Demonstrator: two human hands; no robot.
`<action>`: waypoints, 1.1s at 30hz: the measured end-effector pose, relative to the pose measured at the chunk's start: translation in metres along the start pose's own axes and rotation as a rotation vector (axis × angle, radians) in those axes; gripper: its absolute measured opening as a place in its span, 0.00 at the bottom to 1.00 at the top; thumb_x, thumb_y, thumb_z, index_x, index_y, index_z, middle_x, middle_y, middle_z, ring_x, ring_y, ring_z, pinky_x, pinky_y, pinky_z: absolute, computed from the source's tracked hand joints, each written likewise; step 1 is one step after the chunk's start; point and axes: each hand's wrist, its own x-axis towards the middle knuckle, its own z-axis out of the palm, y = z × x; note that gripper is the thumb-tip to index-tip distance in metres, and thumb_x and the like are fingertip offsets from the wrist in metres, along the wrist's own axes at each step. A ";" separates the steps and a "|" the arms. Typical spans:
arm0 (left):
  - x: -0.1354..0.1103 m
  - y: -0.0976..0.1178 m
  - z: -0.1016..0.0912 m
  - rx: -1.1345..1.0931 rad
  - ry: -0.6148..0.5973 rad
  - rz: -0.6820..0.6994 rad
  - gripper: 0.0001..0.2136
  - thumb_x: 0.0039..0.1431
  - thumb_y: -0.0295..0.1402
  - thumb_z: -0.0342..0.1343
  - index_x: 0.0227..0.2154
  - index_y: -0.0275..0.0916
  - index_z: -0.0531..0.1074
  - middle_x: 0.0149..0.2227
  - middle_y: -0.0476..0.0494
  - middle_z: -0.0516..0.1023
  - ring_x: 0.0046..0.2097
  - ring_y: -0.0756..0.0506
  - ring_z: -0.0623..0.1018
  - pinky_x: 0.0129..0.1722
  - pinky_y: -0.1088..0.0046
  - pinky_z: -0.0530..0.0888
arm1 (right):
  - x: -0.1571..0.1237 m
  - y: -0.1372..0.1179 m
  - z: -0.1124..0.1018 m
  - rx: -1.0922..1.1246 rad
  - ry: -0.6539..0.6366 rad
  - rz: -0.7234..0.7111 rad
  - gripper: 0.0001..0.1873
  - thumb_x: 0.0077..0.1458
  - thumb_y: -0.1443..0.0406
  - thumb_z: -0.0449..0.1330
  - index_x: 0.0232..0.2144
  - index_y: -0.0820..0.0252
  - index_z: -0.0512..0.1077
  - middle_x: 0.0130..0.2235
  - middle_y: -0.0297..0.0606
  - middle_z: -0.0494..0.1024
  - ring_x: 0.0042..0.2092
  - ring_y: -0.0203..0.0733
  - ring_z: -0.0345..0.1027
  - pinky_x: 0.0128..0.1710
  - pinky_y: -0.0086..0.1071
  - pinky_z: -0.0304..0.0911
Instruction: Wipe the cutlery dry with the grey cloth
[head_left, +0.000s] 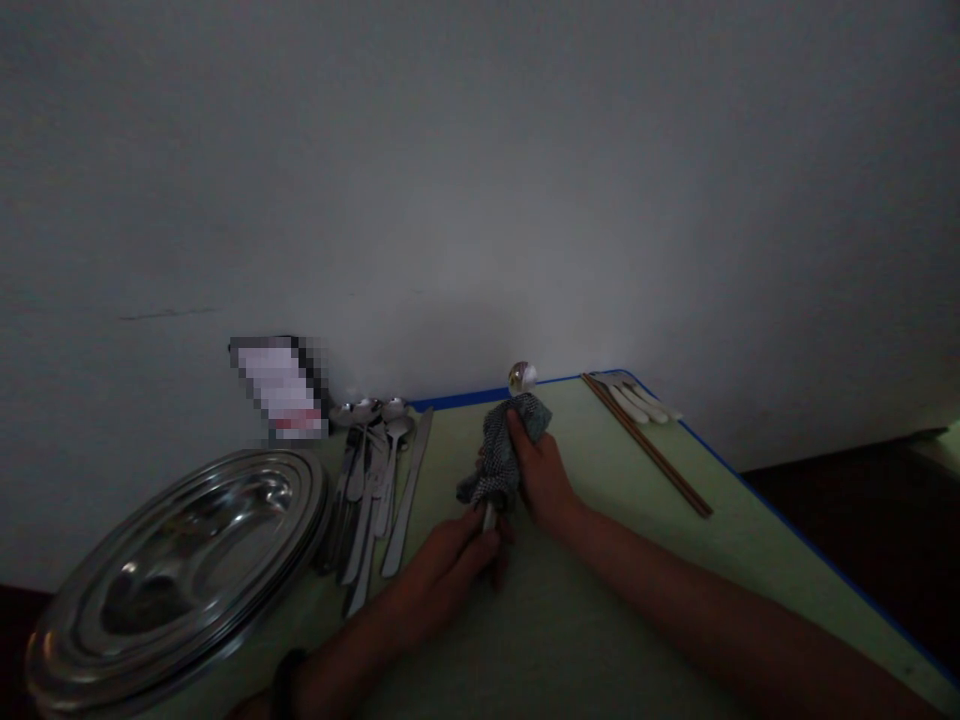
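Observation:
A spoon (522, 377) points away from me over the table, its shiny bowl showing above a dark checked cloth (501, 450) wrapped about its middle. My left hand (461, 550) is closed around the lower end of the spoon's handle, of which a short pale piece shows. Higher up, my right hand (546, 480) grips the cloth around the spoon, thumb lying along the top. The cloth and the fingers hide most of the handle.
Left of my hands lie several spoons and knives (375, 490) in a bunch. Stacked oval metal plates (300, 500) stand at the far left, near a blurred-out phone-like object (281, 390). Chopsticks (652, 450) and white-handled forks (637, 398) rest at right. A wall (480, 200) rises behind the blue-edged table (600, 600).

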 end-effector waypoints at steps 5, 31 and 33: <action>0.003 -0.005 0.004 0.062 0.035 0.046 0.16 0.63 0.37 0.37 0.26 0.37 0.66 0.22 0.51 0.70 0.26 0.51 0.71 0.30 0.79 0.65 | 0.004 -0.006 -0.002 0.035 0.050 0.009 0.23 0.47 0.47 0.53 0.28 0.64 0.69 0.25 0.36 0.71 0.25 0.34 0.62 0.25 0.27 0.58; 0.015 -0.007 0.000 -0.629 0.551 -0.115 0.20 0.53 0.50 0.48 0.35 0.37 0.71 0.17 0.56 0.58 0.19 0.53 0.61 0.18 0.80 0.60 | 0.007 -0.056 -0.021 -0.895 -1.114 -0.201 0.18 0.53 0.54 0.50 0.30 0.63 0.71 0.28 0.34 0.73 0.29 0.34 0.63 0.30 0.27 0.58; 0.016 -0.006 0.001 -0.654 0.584 -0.089 0.19 0.53 0.50 0.49 0.32 0.36 0.71 0.16 0.57 0.54 0.18 0.55 0.58 0.16 0.82 0.56 | 0.011 -0.062 -0.025 -0.943 -1.134 -0.171 0.20 0.53 0.53 0.50 0.30 0.63 0.71 0.28 0.34 0.73 0.28 0.33 0.63 0.29 0.26 0.57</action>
